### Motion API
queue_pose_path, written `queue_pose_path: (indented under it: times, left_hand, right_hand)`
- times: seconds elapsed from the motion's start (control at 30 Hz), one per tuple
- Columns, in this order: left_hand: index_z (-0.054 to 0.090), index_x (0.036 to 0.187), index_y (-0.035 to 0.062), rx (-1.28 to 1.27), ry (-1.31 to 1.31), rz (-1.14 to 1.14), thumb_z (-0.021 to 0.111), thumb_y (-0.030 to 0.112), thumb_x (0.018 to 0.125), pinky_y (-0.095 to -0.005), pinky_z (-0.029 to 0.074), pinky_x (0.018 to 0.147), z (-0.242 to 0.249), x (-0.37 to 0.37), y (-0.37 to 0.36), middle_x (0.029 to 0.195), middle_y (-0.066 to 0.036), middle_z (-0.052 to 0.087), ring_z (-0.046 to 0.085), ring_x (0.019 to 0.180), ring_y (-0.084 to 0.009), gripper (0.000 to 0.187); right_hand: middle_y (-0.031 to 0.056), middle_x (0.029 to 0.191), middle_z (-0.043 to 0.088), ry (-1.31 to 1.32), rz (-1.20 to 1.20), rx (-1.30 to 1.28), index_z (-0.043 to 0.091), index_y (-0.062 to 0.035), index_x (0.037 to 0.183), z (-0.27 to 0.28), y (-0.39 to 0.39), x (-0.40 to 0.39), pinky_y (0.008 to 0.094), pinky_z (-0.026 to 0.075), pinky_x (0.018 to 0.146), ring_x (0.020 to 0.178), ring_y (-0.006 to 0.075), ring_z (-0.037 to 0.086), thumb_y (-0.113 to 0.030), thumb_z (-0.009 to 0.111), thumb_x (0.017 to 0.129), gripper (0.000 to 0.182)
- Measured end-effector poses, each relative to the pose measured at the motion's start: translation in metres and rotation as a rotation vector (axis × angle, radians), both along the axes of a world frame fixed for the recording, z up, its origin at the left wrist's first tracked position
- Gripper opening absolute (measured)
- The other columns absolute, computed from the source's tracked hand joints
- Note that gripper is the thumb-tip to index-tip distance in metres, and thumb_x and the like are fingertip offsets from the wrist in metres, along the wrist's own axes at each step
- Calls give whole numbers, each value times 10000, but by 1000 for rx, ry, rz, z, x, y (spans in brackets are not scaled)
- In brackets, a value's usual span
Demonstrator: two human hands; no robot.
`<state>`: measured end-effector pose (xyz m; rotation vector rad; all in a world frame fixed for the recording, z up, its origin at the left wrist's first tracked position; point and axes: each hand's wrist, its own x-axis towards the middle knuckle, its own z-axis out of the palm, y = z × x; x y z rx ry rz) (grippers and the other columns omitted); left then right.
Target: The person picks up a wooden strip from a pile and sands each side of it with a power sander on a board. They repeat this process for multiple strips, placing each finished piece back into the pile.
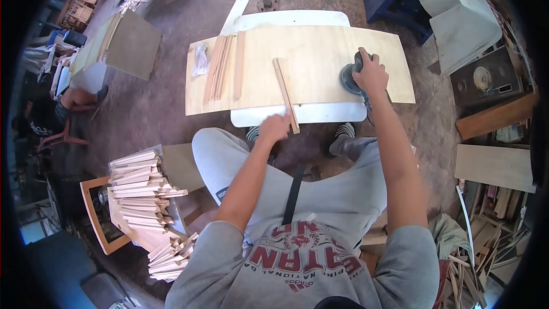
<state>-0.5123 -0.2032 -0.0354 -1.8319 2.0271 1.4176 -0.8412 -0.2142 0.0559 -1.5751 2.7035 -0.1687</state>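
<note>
My right hand [373,73] is wrapped over the top of a dark electric sander [350,78], which rests on the right part of a pale plywood board [320,51]. In my left hand [274,128] is the near end of a narrow wooden strip [284,88]; the fingertips are partly hidden. This strip lies slanted across the board, its near end sticking out past the front edge. Farther left on the board are several more thin wooden strips [218,71], a single strip [239,66] and a crumpled clear plastic bag [200,60].
Beneath the board is a white support [297,115]. Stacked wooden pieces [137,186] stand at my lower left beside a wooden frame [94,217]. Another person's leg [77,98] shows at far left. A speaker panel [486,80] and scrap wood [486,234] are on the right.
</note>
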Motion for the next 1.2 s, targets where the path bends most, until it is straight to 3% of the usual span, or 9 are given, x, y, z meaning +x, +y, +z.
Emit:
queue_pose_path:
  times: [0.13,0.33,0.37,0.47,0.5,0.6,0.67,0.9,1.2]
  left_hand:
    - [662,1265,193,-864,-21,-189,604,143,947,-474,512,997,1,-15,-48,1348,-112,639,602,1251,-354,328]
    - [647,1181,215,-1067,-273,-717,721,150,871,-624,285,1183,-12,-5,-110,1496,-73,523,300,1518,-344,325]
    - [615,1207,200,-1162,-268,-752,694,253,927,-568,419,1088,-7,4,-110,1367,-105,624,499,1377,-356,295]
    - [575,1217,166,-453,-157,-396,589,331,1002,-555,507,928,25,13,-92,1157,-147,717,667,1112,-400,272]
    - [522,1286,149,-528,-53,-324,529,397,1040,-552,530,810,13,23,-82,974,-190,732,691,940,-448,349]
    - [556,1281,101,-317,269,40,516,383,1056,-471,554,719,-29,31,-35,885,-189,711,722,817,-328,364]
    - [580,1211,16,103,420,339,513,359,1076,-293,529,618,-19,18,3,817,-35,631,599,676,-130,375]
    - [574,866,33,378,451,468,450,609,1046,-302,451,457,-50,17,58,650,-44,547,533,503,-138,616]
    - [536,858,64,469,647,512,455,722,997,-291,408,475,-59,12,55,651,1,474,448,512,-123,677]
  right_hand:
    - [138,1289,593,11,15,-34,491,-339,1464,-2,12,1,486,607,780,1041,422,673,-214,762,747,777]
    - [138,1241,593,-39,45,-67,507,-327,1439,-1,9,7,486,606,748,1011,419,667,-187,759,739,757]
    - [136,1234,594,-48,41,-87,513,-326,1429,-2,7,9,490,605,763,1019,419,662,-176,759,733,753]
    - [138,1241,591,-56,39,-77,516,-324,1423,-3,-3,11,493,603,788,1020,421,658,-168,763,728,753]
    - [137,1247,590,-59,39,-78,512,-329,1429,-3,-5,14,493,602,796,1024,421,658,-168,764,727,762]
    - [135,1274,586,-86,78,-73,499,-345,1448,0,-8,22,490,601,814,1040,418,659,-171,766,727,789]
    - [132,1299,583,-113,147,-43,489,-358,1464,1,-8,27,487,601,817,1057,413,659,-179,767,729,806]
    - [127,1348,573,-161,346,-49,483,-371,1477,13,9,90,495,605,813,1076,392,659,-236,815,717,840]
    - [126,1344,579,-149,509,-50,484,-380,1456,16,6,154,485,616,747,1035,374,677,-223,863,687,872]
